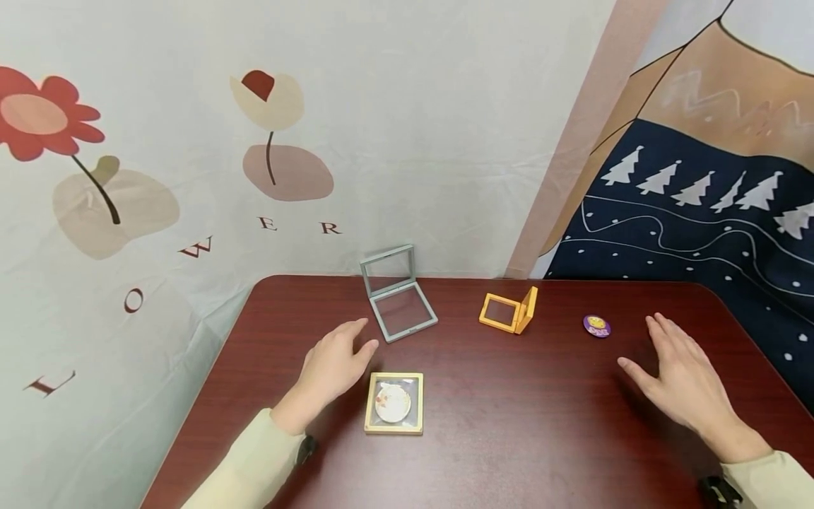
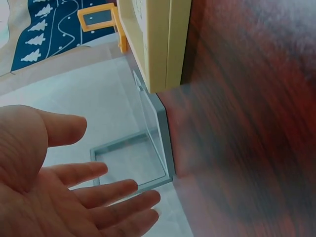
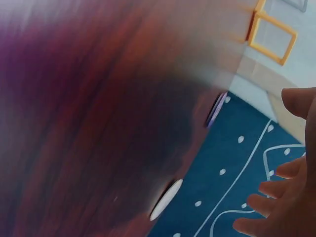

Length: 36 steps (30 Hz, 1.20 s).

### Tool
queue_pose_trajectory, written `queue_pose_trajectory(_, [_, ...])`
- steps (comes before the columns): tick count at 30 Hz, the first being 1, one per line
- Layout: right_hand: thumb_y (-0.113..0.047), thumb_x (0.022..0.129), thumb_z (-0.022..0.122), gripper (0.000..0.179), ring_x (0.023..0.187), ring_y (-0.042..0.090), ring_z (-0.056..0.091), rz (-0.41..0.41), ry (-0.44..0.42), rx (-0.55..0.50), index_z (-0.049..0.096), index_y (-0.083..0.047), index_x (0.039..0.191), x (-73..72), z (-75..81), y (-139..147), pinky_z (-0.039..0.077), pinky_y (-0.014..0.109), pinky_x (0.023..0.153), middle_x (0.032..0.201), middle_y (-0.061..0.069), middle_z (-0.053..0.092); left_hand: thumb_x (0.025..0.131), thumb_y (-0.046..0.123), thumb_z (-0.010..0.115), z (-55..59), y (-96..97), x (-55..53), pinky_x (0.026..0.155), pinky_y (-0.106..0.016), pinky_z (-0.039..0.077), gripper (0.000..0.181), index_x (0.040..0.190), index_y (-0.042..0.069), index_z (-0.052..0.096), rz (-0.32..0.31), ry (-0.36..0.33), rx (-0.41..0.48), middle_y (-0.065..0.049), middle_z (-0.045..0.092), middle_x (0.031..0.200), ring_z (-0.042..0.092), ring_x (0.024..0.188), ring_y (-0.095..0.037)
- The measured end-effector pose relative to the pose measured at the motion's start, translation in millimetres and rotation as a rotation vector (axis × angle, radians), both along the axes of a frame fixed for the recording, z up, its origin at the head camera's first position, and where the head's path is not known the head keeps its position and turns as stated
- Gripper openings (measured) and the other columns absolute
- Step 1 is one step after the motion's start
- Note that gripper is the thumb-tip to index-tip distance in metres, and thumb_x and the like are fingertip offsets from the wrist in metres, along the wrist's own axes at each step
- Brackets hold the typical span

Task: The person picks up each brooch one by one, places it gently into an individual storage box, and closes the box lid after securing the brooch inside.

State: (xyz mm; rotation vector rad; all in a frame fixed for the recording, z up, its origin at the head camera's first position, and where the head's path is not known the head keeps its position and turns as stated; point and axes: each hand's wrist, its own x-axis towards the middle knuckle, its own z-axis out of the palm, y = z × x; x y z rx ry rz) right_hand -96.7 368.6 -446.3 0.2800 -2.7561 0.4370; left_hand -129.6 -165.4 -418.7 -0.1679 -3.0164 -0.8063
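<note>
My left hand (image 1: 333,360) hovers over the table with fingers extended and thumb apart, holding nothing. Just right of it lies a closed pale-yellow square display case (image 1: 394,429), a round white badge-like disc (image 1: 392,404) behind its clear film. Beyond the fingertips a grey display case (image 1: 413,331) stands open, its lid upright. My right hand (image 1: 683,371) is also empty, fingers straight, above the table's right side. Nearest it is a round purple badge (image 1: 597,326) with a yellow figure. In the right wrist view a flat whitish disc (image 3: 166,200) lies near that hand; the head view hides it.
A small orange-yellow display case (image 1: 497,326) stands open at the back of the dark red wooden table (image 1: 509,438), between the grey case and the purple badge. Behind the table hang a pale flower-printed cloth (image 1: 445,141) and a navy tree-printed cloth (image 1: 636,261).
</note>
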Motion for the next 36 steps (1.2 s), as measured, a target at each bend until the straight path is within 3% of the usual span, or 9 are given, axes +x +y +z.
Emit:
queue_pose_trajectory(11, [-0.049,0.1,0.066,0.09,0.142,0.06,0.027,-0.067,-0.166,0.043,0.033,0.017,0.151,-22.2,-6.5,26,0.014,0.07,0.119,0.153,0.045,0.03,0.102,0.038,0.065,0.4,6.4,-16.1,0.106,-0.063,0.043,0.063,0.152,0.003,0.052,-0.027,-0.018,-0.015,-0.021,0.052,0.154,0.052,0.139,-0.04])
queue_pose_trajectory(17, [-0.051,0.102,0.062,0.092,0.138,0.063,0.029,-0.089,-0.238,0.064,0.031,0.021,0.15,-33.5,-6.0,41,0.018,0.073,0.115,0.15,0.048,0.03,0.102,0.047,0.062,-2.7,9.9,-28.5,0.106,-0.064,0.043,0.07,0.157,0.006,0.046,-0.018,-0.075,-0.052,-0.022,0.046,0.158,0.049,0.141,-0.041])
queue_pose_trajectory(26, [-0.055,0.103,0.056,0.097,0.139,0.065,0.024,-0.144,-0.354,0.047,0.024,0.023,0.151,-43.0,-6.8,59,0.017,0.076,0.113,0.152,0.049,0.024,0.104,0.044,0.061,-4.8,16.6,-46.5,0.109,-0.062,0.041,0.07,0.157,0.002,0.045,-0.029,-0.127,-0.087,-0.023,0.048,0.156,0.048,0.142,-0.04])
queue_pose_trajectory(36, [-0.061,0.101,0.055,0.101,0.119,0.067,0.034,-0.197,-0.469,0.09,0.028,0.025,0.146,-55.0,-5.3,70,0.032,0.08,0.098,0.14,0.051,0.032,0.103,0.042,0.064,-11.1,21.1,-58.8,0.106,-0.064,0.042,0.069,0.156,0.001,0.045,0.009,-0.199,-0.084,-0.026,0.046,0.156,0.049,0.139,-0.045])
